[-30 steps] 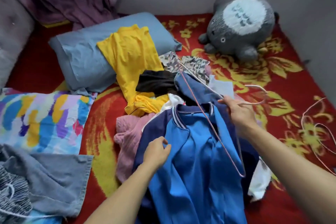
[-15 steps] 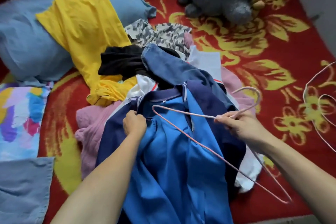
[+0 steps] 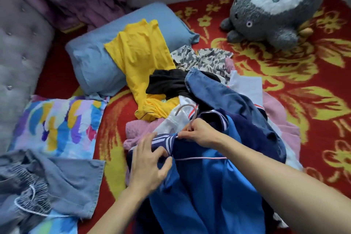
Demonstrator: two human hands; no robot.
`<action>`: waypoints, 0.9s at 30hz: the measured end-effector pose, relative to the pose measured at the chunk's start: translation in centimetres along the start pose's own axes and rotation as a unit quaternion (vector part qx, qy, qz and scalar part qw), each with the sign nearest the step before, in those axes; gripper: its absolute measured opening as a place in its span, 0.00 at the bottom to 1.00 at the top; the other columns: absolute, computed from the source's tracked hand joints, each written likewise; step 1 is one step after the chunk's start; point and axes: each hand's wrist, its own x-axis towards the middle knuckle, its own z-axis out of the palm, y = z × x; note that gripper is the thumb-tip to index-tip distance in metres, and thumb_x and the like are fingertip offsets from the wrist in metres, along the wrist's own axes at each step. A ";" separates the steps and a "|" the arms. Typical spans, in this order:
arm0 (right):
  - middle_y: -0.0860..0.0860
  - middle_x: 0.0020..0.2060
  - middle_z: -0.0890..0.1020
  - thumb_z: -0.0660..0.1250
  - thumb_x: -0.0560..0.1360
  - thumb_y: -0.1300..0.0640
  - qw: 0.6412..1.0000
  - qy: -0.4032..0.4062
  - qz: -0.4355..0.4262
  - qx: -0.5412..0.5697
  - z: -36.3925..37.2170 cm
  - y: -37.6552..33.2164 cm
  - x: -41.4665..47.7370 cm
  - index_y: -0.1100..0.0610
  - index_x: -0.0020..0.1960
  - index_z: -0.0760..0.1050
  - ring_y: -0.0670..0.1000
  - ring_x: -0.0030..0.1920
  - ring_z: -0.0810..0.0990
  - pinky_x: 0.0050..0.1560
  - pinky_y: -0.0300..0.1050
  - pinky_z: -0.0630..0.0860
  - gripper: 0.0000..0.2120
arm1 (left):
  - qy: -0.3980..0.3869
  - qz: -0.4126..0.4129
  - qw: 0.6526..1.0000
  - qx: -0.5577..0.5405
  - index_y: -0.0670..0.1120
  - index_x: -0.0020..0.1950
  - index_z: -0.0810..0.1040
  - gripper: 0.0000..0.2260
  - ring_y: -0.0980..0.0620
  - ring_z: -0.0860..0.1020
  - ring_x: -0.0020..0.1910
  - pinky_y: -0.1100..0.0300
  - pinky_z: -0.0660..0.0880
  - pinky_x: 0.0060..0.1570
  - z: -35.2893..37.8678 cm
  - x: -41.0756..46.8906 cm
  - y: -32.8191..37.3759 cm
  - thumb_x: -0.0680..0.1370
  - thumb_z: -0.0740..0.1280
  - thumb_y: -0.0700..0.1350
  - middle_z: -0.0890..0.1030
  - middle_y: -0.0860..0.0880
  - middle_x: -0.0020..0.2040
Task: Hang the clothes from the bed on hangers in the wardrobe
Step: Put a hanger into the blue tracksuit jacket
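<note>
Since half a second ago the hanger point(image 3: 187, 112) has swung in from the right, where it was held out over the cloth, and now sits at the neck of the jacket point(image 3: 199, 195). Its hook stands up above the striped collar, and its lower bar shows as a pale line across the blue front. The left hand point(image 3: 150, 161) has also shifted. It was a closed fist on the collar and is now a looser hold at the jacket's left shoulder.

The right hand point(image 3: 199, 133) pinches the hanger's neck just under the hook, a narrow grip with the wire between fingertips and thumb. The left hand's grip is wider: its fingers curl over the collar edge with the thumb below, and navy fabric is caught between them. The jacket lies on the bed point(image 3: 284, 81), at the near end of the pile point(image 3: 171, 81) of clothes and partly over it.

The step in hand looks like threading the hanger into the jacket. How far each wire shoulder has gone into the cloth is hidden, so I cannot tell whether either side is seated.

The next move probably calls for the left hand to draw the collar and shoulder over the wire end while the right keeps the hook upright and centred. After that the other shoulder needs checking before anything is lifted. Thin wire and slippery fabric could let the jacket slide off to one side if it is raised too soon.

The wardrobe is not in view, so carrying the jacket there comes later, and most of the pile is not yet on hangers.
</note>
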 end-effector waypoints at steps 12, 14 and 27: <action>0.50 0.42 0.82 0.70 0.71 0.65 0.959 0.186 0.150 0.151 -6.3 1.9 -3.1 0.56 0.54 0.78 0.52 0.44 0.79 0.42 0.43 0.75 0.12 | -0.102 -0.066 0.990 -0.074 0.51 0.42 0.72 0.15 0.48 0.77 0.37 0.52 0.69 0.35 -0.1 -1.2 -3.1 0.71 0.57 0.62 0.78 0.51 0.33; 0.49 0.47 0.78 0.75 0.66 0.52 0.936 0.243 0.224 -0.124 -5.5 4.0 -3.1 0.53 0.56 0.76 0.52 0.48 0.78 0.44 0.44 0.73 0.19 | -0.081 -0.066 0.991 -0.083 0.52 0.35 0.68 0.17 0.51 0.73 0.30 0.53 0.69 0.33 -0.5 -2.2 -3.1 0.70 0.60 0.65 0.73 0.52 0.27; 0.60 0.45 0.82 0.58 0.67 0.60 0.855 0.435 0.204 -0.196 -10.5 6.4 -13.2 0.52 0.44 0.77 0.62 0.46 0.78 0.43 0.47 0.68 0.11 | -0.023 -0.055 0.998 -0.002 0.50 0.34 0.73 0.23 0.45 0.79 0.37 0.56 0.63 0.30 -5.3 -3.8 -1.5 0.74 0.59 0.68 0.79 0.50 0.30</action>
